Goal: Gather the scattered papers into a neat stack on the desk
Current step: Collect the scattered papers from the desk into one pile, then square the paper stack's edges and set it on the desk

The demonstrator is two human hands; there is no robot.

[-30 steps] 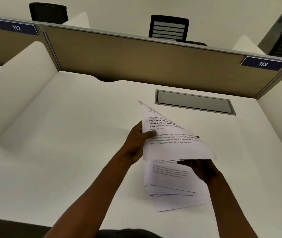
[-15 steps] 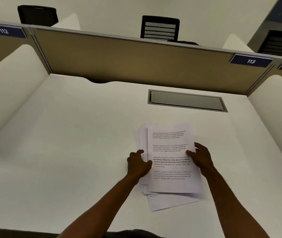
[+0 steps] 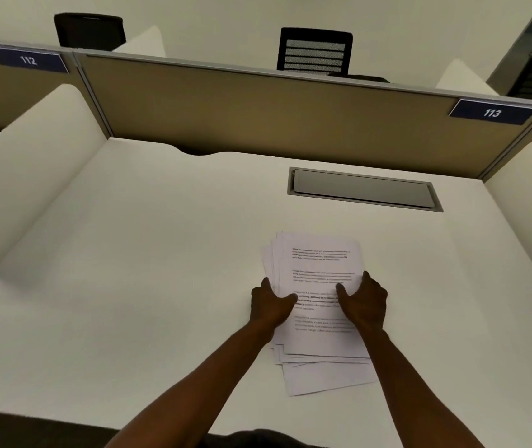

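1. A broad white laminate desk (image 3: 148,273) fills most of the view, with a dark strip along its near edge.
2. A loose stack of white printed paper sheets (image 3: 319,263) lies flat on the desk, right of centre and toward the near side; the lower sheets fan out at the left edge and at the near right corner, so the edges are not flush.
3. The left hand (image 3: 269,305) presses against the left edge of the stack, fingers curled and thumb laid on the top sheet, gripping that edge.
4. The right hand (image 3: 366,302) clasps the right edge the same way, thumb on the printed top page and fingers wrapped down the side.
5. Both bare forearms reach in from the near edge.
6. A grey rectangular metal cable hatch (image 3: 364,190) is set into the desk, beyond the stack on the far side.
7. A tan fabric partition panel (image 3: 258,108) with a grey top rail closes the far side of the desk.
8. White curved side dividers (image 3: 35,169) stand at left and right.
9. Blue number plates reading 112 (image 3: 28,60) and 113 (image 3: 492,112) sit on the rail.
10. Beyond the partition, a black slatted office chair back (image 3: 314,51) stands against a pale wall, with another dark chair back (image 3: 90,30) to the far left.
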